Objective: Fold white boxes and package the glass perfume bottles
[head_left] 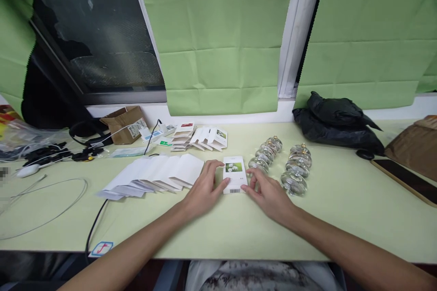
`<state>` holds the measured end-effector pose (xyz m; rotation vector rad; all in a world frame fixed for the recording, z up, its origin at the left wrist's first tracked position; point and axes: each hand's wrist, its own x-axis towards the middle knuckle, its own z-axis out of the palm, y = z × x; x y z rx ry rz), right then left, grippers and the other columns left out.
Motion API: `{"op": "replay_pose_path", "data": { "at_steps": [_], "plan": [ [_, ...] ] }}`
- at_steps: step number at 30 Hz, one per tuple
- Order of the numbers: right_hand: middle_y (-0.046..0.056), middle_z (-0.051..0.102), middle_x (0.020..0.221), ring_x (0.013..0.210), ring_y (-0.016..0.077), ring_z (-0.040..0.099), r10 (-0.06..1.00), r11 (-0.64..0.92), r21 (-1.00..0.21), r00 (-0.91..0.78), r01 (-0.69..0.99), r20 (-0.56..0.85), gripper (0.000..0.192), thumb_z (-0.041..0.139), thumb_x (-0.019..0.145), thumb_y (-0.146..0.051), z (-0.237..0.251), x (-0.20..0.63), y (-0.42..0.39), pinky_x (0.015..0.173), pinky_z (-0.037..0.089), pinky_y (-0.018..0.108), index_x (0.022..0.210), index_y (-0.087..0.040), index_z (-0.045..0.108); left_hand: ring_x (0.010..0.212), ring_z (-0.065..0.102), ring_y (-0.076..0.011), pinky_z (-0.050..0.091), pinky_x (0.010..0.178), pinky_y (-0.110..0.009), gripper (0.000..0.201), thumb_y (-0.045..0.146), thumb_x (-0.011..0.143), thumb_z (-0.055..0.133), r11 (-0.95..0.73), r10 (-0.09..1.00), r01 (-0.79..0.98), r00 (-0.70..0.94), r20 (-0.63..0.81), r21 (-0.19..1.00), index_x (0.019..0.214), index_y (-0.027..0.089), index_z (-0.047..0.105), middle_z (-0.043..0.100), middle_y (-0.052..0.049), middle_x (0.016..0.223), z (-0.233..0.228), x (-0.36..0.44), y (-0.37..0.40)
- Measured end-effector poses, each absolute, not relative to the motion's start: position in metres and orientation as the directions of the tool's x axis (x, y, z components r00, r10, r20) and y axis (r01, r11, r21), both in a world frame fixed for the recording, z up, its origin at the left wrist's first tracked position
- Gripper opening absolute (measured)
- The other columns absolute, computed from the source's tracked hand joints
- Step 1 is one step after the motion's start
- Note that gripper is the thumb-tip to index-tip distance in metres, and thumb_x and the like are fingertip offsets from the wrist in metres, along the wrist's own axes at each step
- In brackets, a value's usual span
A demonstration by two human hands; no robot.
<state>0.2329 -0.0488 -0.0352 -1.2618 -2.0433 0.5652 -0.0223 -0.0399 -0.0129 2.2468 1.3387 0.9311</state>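
A small white box [235, 182] with a green-and-white flower picture and a barcode lies on the table in front of me. My left hand [205, 186] holds its left edge, with the thumb at the lower corner and the fingers higher up. On the opposite edge, my right hand [269, 192] grips with thumb and index finger. Beside my left hand a fanned row of white folded cartons [153, 173] is spread out. Near my right hand lie two rows of overlapping clear, round, glass-like pieces, one row farther back [265, 154] and one to the right [297, 170].
Several white cartons [208, 137] stand behind the box. A brown cardboard box [125, 125], cables [44, 157] and a black cord [97, 220] are on the left. At the right are a black plastic bag [334, 122], a phone [408, 181] and a brown package [416, 145].
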Motion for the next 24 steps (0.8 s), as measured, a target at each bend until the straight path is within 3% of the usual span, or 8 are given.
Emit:
{"op": "replay_pose_path", "data": {
  "at_steps": [4,9,13,18,21,24],
  "plan": [
    [-0.001,0.069,0.075,0.065,0.0211,0.065,0.905,0.425,-0.617,-0.312,0.662,0.288,0.037,0.054,0.106,-0.046,-0.0366,0.2312,-0.0466,0.062,0.044,0.032,0.132,-0.022,0.064,0.127,0.059,-0.0298,0.049,0.107,-0.048,0.049,0.051,0.104,0.055,-0.457,0.888,0.668,0.302,0.347,0.587,0.145,0.027,0.044,0.056,-0.011,0.143,-0.0162,-0.0184,-0.0397],
    [-0.001,0.067,0.07,0.062,0.0203,0.063,0.901,0.433,-0.584,-0.321,0.686,0.291,0.033,0.052,0.106,-0.044,-0.0336,0.2297,-0.0465,0.058,0.039,0.03,0.124,-0.023,0.07,0.14,0.052,-0.0346,0.046,0.111,-0.051,0.063,0.059,0.1,0.059,-0.38,0.924,0.707,0.268,0.272,0.596,0.15,0.025,0.04,0.053,-0.014,0.151,-0.0186,-0.0168,-0.0402],
    [-0.002,0.067,0.07,0.061,0.0204,0.063,0.9,0.436,-0.589,-0.331,0.68,0.284,0.031,0.052,0.106,-0.045,-0.032,0.2299,-0.0468,0.058,0.039,0.03,0.122,-0.025,0.07,0.136,0.054,-0.0347,0.049,0.105,-0.051,0.067,0.059,0.099,0.062,-0.37,0.929,0.694,0.268,0.255,0.618,0.152,0.027,0.038,0.054,-0.014,0.148,-0.0196,-0.0183,-0.0401],
    [-0.002,0.068,0.073,0.065,0.0214,0.066,0.902,0.43,-0.624,-0.336,0.653,0.27,0.038,0.054,0.105,-0.044,-0.0348,0.2313,-0.0454,0.06,0.042,0.031,0.137,-0.025,0.061,0.118,0.062,-0.0298,0.053,0.096,-0.047,0.064,0.051,0.097,0.067,-0.438,0.899,0.629,0.303,0.316,0.642,0.15,0.028,0.04,0.056,-0.012,0.141,-0.0177,-0.019,-0.0396],
    [-0.003,0.068,0.077,0.068,0.0222,0.067,0.896,0.44,-0.644,-0.349,0.626,0.273,0.042,0.054,0.105,-0.044,-0.037,0.2323,-0.0448,0.062,0.044,0.032,0.143,-0.025,0.054,0.106,0.064,-0.0259,0.056,0.088,-0.043,0.079,0.047,0.092,0.075,-0.433,0.901,0.578,0.306,0.308,0.692,0.154,0.027,0.031,0.056,-0.013,0.136,-0.0172,-0.0185,-0.0383],
    [-0.003,0.066,0.078,0.069,0.0224,0.067,0.892,0.449,-0.645,-0.355,0.618,0.281,0.044,0.056,0.105,-0.043,-0.0373,0.2332,-0.045,0.062,0.044,0.032,0.145,-0.025,0.049,0.109,0.063,-0.0248,0.056,0.084,-0.038,0.094,0.044,0.088,0.08,-0.442,0.895,0.52,0.313,0.319,0.731,0.159,0.029,0.02,0.052,-0.014,0.142,-0.0182,-0.0186,-0.0362]
  ]
}}
